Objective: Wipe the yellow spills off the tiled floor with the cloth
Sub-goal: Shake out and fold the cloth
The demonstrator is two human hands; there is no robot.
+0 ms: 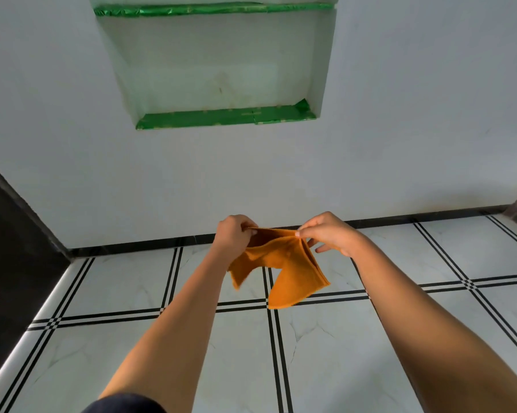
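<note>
Left hand (pixel 232 234) and right hand (pixel 328 232) pinching orange cloth (pixel 278 263) (folded, hanging) above tiled floor (pixel 325 353), white wall (pixel 400 114) behind

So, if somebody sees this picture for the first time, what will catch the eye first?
The orange cloth stands out first, held up in the middle of the view, with the left hand and the right hand each holding its top edge. Below it lies the white tiled floor with black double lines, and no yellow spill shows on it. Above, a niche in the white wall has a bright green shelf lining.
</note>
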